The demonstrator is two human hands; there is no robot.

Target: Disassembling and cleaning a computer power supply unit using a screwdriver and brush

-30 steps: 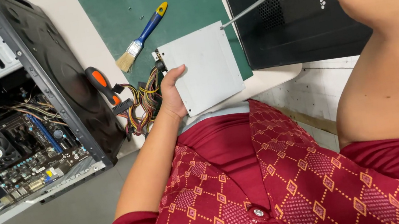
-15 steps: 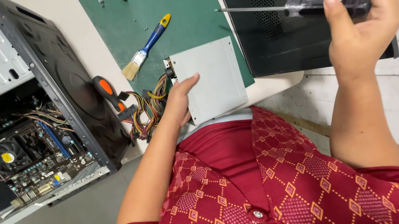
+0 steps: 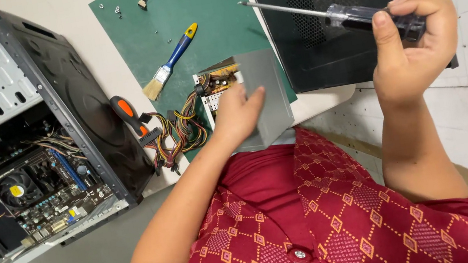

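Your left hand (image 3: 238, 113) lay on the grey power supply (image 3: 263, 97), fingers spread over its top, holding it at the near edge of the table (image 3: 107, 64); its bundle of coloured wires (image 3: 179, 131) trailed away beyond your fingertips toward the open computer case (image 3: 17, 137); your right hand (image 3: 415, 48) was closed around the dark handle of a screwdriver (image 3: 348, 15), shaft pointing leftward above the green mat (image 3: 192, 4), where a blue-handled brush (image 3: 170, 62) rested.

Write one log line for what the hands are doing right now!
left hand: gripping grey power supply box | right hand: holding screwdriver, raised, tip left | nearby: brush, green mat, open computer case
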